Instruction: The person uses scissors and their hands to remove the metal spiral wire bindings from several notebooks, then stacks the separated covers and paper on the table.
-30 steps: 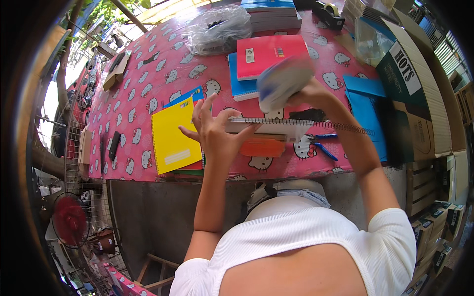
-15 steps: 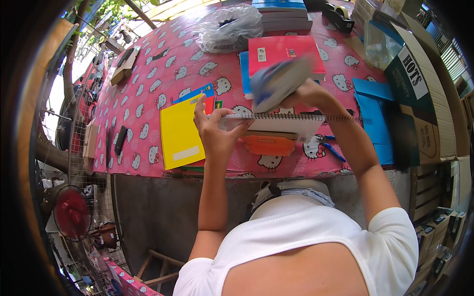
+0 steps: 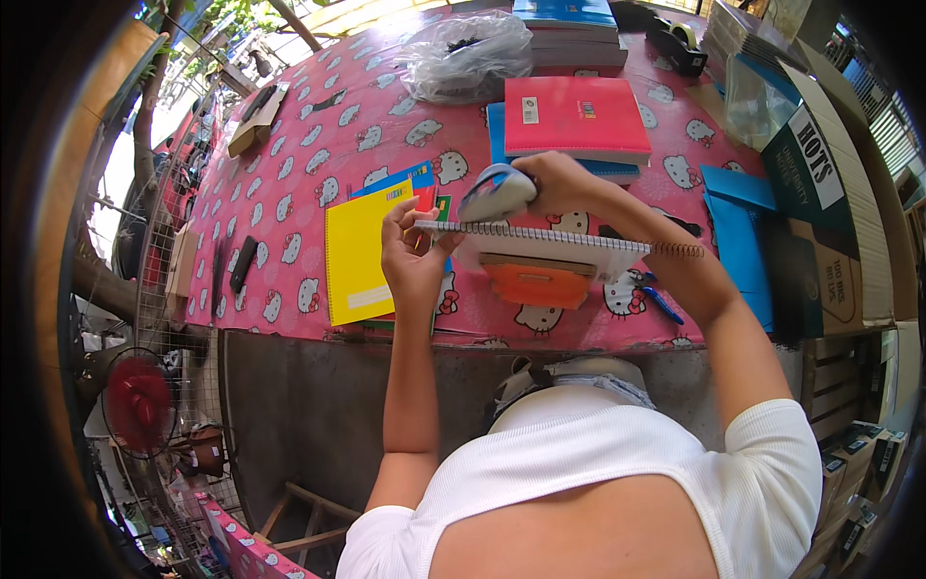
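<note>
My left hand (image 3: 415,246) grips the left end of a white-paged spiral notebook (image 3: 569,247), which stands on edge with its bound side up. A dark wire coil (image 3: 680,250) runs along that edge and sticks out past the right end. In my right hand (image 3: 564,183) is a rounded grey-and-blue handheld tool (image 3: 497,193), close above the coil near my left fingers; whether it touches is unclear. Below the notebook is an orange block-like object (image 3: 540,285), partly hidden. Blue-handled pliers (image 3: 664,306) lie to its right.
Yellow notebooks (image 3: 367,256) lie left. Red (image 3: 579,116) and blue (image 3: 564,12) book stacks stand farther back, near a clear plastic bag (image 3: 463,58) and a tape dispenser (image 3: 677,48). Blue covers (image 3: 738,241) and a cardboard box (image 3: 820,203) are right. The patterned pink tablecloth (image 3: 289,183) covers the table.
My right hand and the grey-and-blue tool have moved left and turned, bringing the tool closer to my left fingers. My left hand keeps its grip on the notebook. The view has shifted slightly.
</note>
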The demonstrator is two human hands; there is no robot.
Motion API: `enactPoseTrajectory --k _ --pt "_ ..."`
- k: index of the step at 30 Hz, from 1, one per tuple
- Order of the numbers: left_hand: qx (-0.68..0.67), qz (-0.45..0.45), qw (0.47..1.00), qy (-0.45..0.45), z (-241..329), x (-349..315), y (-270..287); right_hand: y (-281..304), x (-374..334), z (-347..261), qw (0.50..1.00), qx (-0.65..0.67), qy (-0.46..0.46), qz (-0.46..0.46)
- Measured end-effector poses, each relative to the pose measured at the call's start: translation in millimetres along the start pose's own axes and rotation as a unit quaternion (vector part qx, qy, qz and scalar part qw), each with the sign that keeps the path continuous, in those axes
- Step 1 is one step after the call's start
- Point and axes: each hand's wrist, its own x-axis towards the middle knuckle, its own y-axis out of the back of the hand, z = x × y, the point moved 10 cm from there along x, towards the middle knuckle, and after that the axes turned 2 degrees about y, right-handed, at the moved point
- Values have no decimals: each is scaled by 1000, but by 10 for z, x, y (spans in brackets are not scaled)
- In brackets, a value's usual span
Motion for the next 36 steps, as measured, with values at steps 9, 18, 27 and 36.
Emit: enactPoseTrajectory --k 9,18,27,36 --pt "-71 -21 997 -2 -170 -23 189 104 109 -133 952 -297 -10 76" --pt "-146 -21 987 56 -314 -26 228 -147 24 -107 970 238 38 19" --pt "-139 -20 986 88 -450 28 297 -138 119 14 991 -112 -60 36" --pt "-158 -78 984 26 -264 222 46 1896 -2734 1208 676 -456 -364 449"
